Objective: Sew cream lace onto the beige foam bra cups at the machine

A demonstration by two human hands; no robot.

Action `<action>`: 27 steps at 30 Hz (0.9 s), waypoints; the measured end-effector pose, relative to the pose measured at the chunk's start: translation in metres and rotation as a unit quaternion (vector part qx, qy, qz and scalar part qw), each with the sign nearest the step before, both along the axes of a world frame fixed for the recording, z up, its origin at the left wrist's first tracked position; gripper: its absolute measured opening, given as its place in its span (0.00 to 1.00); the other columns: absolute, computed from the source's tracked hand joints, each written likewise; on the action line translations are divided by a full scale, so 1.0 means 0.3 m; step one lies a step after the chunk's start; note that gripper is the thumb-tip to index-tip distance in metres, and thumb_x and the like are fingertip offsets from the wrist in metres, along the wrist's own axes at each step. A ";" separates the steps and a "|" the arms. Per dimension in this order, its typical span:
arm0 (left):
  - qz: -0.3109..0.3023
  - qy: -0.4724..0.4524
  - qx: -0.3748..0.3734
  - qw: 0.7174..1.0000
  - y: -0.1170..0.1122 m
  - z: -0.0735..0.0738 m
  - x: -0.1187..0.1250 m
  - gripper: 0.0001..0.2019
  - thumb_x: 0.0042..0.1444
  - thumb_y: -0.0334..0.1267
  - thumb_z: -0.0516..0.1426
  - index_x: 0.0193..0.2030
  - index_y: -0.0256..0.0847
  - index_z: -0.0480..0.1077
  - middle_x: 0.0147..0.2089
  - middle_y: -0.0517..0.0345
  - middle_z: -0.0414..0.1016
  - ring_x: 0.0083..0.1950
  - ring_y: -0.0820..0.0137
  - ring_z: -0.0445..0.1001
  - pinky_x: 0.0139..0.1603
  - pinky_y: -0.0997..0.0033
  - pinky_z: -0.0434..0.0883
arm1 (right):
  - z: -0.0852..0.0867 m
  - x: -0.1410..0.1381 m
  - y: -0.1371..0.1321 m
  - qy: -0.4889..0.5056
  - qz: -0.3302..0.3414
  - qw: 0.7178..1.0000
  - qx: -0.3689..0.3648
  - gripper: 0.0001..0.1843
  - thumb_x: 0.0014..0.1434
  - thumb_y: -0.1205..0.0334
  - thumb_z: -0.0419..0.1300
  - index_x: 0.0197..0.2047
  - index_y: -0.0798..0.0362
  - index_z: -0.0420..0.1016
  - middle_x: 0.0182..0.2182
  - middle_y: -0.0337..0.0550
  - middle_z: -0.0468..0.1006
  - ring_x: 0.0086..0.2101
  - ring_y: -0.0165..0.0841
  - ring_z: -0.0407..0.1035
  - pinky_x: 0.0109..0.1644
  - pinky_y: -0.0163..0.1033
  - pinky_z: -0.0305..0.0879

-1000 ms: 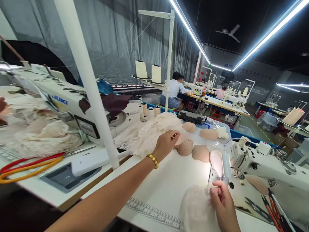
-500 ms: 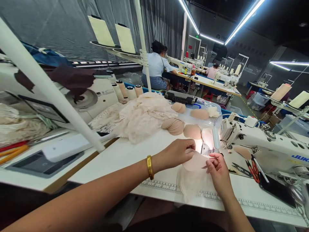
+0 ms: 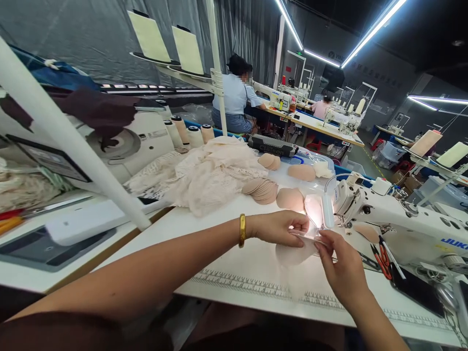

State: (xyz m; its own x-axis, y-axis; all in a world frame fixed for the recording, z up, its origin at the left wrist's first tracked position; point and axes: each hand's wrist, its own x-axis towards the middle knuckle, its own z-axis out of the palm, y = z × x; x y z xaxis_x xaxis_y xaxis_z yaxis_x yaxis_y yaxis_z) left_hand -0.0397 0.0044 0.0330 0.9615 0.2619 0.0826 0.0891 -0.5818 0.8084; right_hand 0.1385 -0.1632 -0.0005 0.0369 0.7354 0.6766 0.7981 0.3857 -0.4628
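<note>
My left hand (image 3: 280, 227), a gold bangle at its wrist, pinches the upper edge of a pale beige fabric piece (image 3: 292, 253). The fingers of my right hand (image 3: 343, 265) are closed on the right end of that edge. Thin sheer material hangs below it over the white table. Both hands are just in front of the lit needle area of a white sewing machine (image 3: 405, 212), under a small lamp (image 3: 327, 209). Another pale piece (image 3: 313, 207) lies by the needle. Beyond my left hand rest a rounded beige piece (image 3: 290, 199) and a fanned stack of cut pieces (image 3: 260, 191).
Cream lace fabric (image 3: 215, 175) is heaped on the table's left. Orange-handled scissors (image 3: 382, 261) and a dark phone (image 3: 417, 290) lie at the right. A printed ruler (image 3: 248, 285) runs along the front edge. A white thread-stand pole (image 3: 73, 126) crosses the left. Other people sit at machines behind.
My left hand has moved right and turned flatter, and the fabric edge between my hands is now folded or tilted toward the needle. My right hand has shifted slightly, still gripping it.
</note>
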 end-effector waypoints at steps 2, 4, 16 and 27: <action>0.055 -0.061 0.119 0.990 0.000 -0.004 -0.025 0.09 0.58 0.41 0.61 0.33 0.42 0.66 0.31 0.63 0.69 0.33 0.70 0.65 0.33 0.71 0.59 | -0.020 0.002 0.020 -0.029 -0.016 0.998 0.058 0.13 0.71 0.64 0.59 0.57 0.44 0.76 0.41 0.46 0.87 0.37 0.39 0.82 0.41 0.43 0.78; 0.084 -0.114 0.264 0.954 -0.004 -0.020 -0.051 0.06 0.61 0.34 0.58 0.33 0.42 0.65 0.30 0.62 0.68 0.32 0.69 0.64 0.34 0.68 0.58 | -0.060 0.002 0.044 -0.056 -0.026 0.995 0.080 0.15 0.71 0.66 0.58 0.58 0.44 0.76 0.41 0.47 0.86 0.35 0.39 0.81 0.40 0.44 0.76; -0.035 -0.080 0.538 0.838 -0.068 -0.169 0.020 0.09 0.61 0.24 0.59 0.33 0.41 0.68 0.31 0.58 0.73 0.29 0.67 0.66 0.33 0.61 0.61 | -0.223 0.181 0.145 -0.262 0.101 0.957 -0.074 0.17 0.73 0.69 0.52 0.46 0.43 0.81 0.40 0.41 0.84 0.37 0.35 0.73 0.40 0.39 0.66; 0.058 -0.075 0.499 0.861 -0.085 -0.314 0.072 0.09 0.61 0.28 0.59 0.30 0.41 0.66 0.32 0.55 0.70 0.35 0.64 0.67 0.41 0.61 0.65 | -0.191 0.249 0.086 -0.259 0.099 0.956 -0.092 0.25 0.69 0.75 0.52 0.60 0.42 0.77 0.40 0.42 0.80 0.38 0.37 0.68 0.39 0.39 0.66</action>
